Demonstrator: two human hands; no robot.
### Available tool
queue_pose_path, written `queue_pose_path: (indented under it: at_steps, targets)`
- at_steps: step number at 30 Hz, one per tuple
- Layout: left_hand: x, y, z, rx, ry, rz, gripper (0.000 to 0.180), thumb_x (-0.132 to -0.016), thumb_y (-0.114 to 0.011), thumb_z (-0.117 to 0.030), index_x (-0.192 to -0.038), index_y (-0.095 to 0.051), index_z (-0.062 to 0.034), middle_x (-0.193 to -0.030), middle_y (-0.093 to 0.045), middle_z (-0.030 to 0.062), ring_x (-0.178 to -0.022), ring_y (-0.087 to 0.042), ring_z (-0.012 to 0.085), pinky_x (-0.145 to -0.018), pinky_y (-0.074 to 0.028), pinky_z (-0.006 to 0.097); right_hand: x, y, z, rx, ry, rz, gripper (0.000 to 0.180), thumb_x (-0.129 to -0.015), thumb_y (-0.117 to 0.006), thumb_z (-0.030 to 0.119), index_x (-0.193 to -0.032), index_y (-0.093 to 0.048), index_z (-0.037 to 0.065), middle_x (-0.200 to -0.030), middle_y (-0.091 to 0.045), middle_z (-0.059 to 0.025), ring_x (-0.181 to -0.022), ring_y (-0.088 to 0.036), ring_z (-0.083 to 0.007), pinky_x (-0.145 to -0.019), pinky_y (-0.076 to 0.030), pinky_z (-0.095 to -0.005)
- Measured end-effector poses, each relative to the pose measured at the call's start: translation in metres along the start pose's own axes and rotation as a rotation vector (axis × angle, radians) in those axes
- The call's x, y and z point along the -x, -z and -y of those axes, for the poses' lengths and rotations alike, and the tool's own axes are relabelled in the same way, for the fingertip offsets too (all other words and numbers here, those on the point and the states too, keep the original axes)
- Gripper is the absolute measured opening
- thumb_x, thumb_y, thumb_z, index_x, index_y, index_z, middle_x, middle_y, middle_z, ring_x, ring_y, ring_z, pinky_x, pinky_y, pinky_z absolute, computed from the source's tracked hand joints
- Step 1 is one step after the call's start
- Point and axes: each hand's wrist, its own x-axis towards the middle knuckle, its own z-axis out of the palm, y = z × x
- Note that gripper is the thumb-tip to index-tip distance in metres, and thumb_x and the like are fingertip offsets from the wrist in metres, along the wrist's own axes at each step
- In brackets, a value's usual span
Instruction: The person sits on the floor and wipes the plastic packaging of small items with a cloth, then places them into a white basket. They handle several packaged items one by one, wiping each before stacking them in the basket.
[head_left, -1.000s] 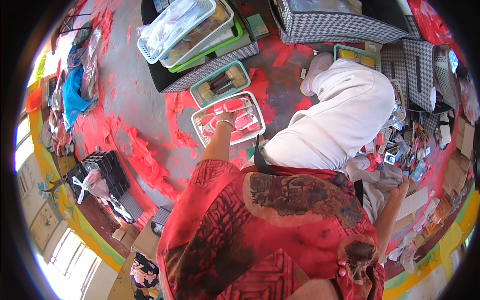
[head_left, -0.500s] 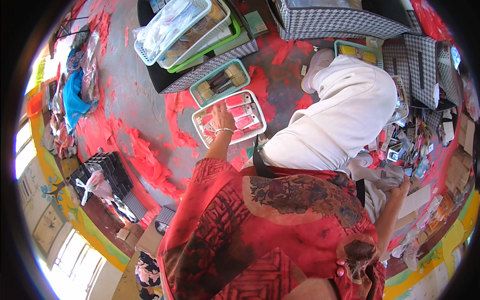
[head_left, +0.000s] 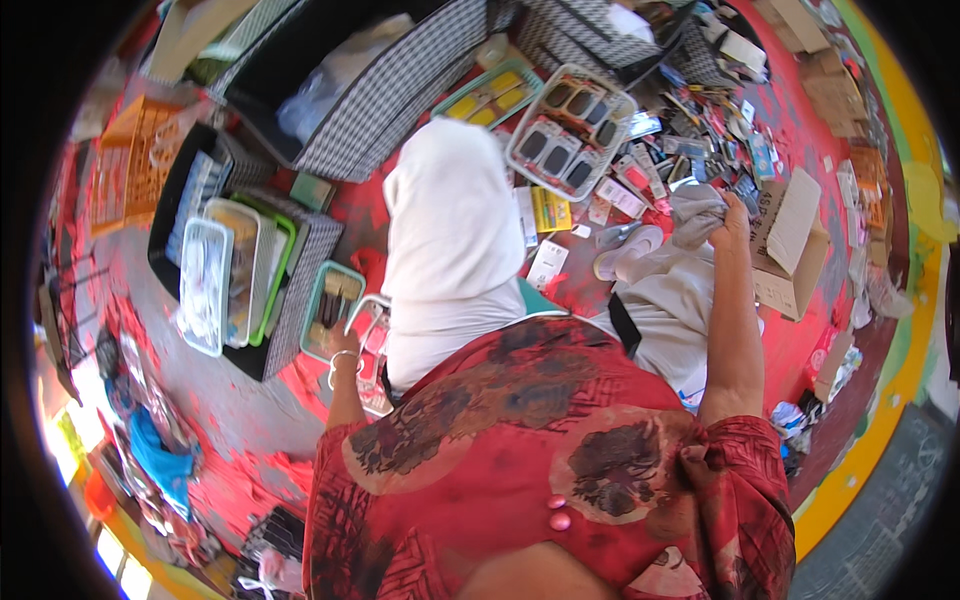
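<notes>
Over on the far left, an orange crate (head_left: 135, 160) sits on the red-and-grey floor (head_left: 230, 415), and next to it a black checked box (head_left: 262, 262) carries a stack of clear lidded trays (head_left: 205, 285) with a green rim showing under them. Just right of that box lies a small green-rimmed tray (head_left: 330, 312) with dark tools in it.

Now the left hand (head_left: 347, 345): it is down at the near edge of a white-rimmed tray (head_left: 372, 345) of pink pieces, a bangle on the wrist, fingers curled at the tray's rim. Whether it truly grips the rim or only rests on it, I cannot tell, because the arm and the red patterned blouse hide most of the hand.

Centre of the picture, the person's white-clad leg (head_left: 450, 250) stretches out over the floor, covering the right side of that tray. Beyond the knee, a long checked bag (head_left: 400, 100) lies open, and to its right a white divided tray (head_left: 568, 135) of dark and reddish blocks sits tilted among loose packets.

Moving right, the right hand (head_left: 732, 222) is closed in a fist on a bunched grey cloth (head_left: 690, 215), lifting a fold of it off the floor; the rest of the grey fabric spreads down toward the person's hip. Just right of the fist stands an open cardboard box (head_left: 790, 240), with scattered small packets (head_left: 700, 140) strewn behind it toward the far right edge.
</notes>
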Motion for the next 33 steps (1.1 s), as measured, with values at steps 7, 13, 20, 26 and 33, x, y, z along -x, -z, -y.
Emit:
queue_pose_path:
  at_steps: [7, 13, 20, 26, 33]
  targets:
    - [-0.023, 0.157, -0.125, 0.452, -0.257, -0.231, 0.021, -0.081, -0.05, -0.011, -0.096, -0.061, -0.0007, -0.084, -0.063, 0.009, -0.08, -0.06, 0.0162, -0.072, -0.048, 0.028, -0.016, 0.032, 0.033, -0.313, 0.204, -0.069, 0.017, -0.071, -0.05, 0.009, -0.083, -0.057, 0.0, -0.086, -0.061, -0.0146, -0.081, -0.059, -0.0302, -0.078, -0.048, -0.0433]
    - [0.039, 0.241, -0.319, 0.828, -0.755, -0.31, 0.024, -0.086, -0.046, -0.005, -0.107, -0.051, 0.0052, -0.099, -0.059, 0.0142, -0.087, -0.059, 0.0177, -0.079, -0.048, 0.026, -0.007, 0.044, 0.035, -0.518, 0.056, 0.007, 0.019, -0.068, -0.051, 0.008, -0.083, -0.058, -0.001, -0.087, -0.061, -0.0154, -0.083, -0.059, -0.0314, -0.079, -0.048, -0.0426]
    - [0.089, 0.185, -0.459, 0.841, -0.889, -0.089, 0.019, -0.087, -0.048, -0.008, -0.101, -0.057, 0.0, -0.08, -0.061, 0.0067, -0.062, -0.057, 0.0093, -0.058, -0.047, 0.02, 0.005, 0.025, 0.041, -0.515, 0.068, -0.023, 0.021, -0.069, -0.049, 0.01, -0.085, -0.057, -0.002, -0.087, -0.061, -0.0167, -0.082, -0.059, -0.0335, -0.081, -0.047, -0.0458]
    - [0.085, 0.127, -0.494, 0.658, -0.757, 0.238, 0.016, -0.085, -0.053, -0.012, -0.083, -0.058, 0.0031, -0.082, -0.061, 0.0067, -0.065, -0.058, 0.0097, -0.058, -0.048, 0.021, 0.02, 0.026, 0.071, -0.725, 0.262, -0.18, 0.026, -0.067, -0.051, 0.012, -0.088, -0.058, -0.001, -0.091, -0.061, -0.0169, -0.087, -0.058, -0.0352, -0.084, -0.044, -0.0497]
    - [0.077, 0.14, -0.52, 0.711, -0.86, 0.364, 0.017, -0.086, -0.05, -0.013, -0.09, -0.058, 0.0012, -0.107, -0.055, 0.0086, -0.082, -0.057, 0.0121, -0.066, -0.048, 0.022, 0.029, 0.026, 0.081, -0.892, 0.319, -0.095, 0.02, -0.067, -0.054, 0.011, -0.084, -0.059, 0.001, -0.087, -0.062, -0.0131, -0.082, -0.059, -0.0313, -0.08, -0.046, -0.0461]
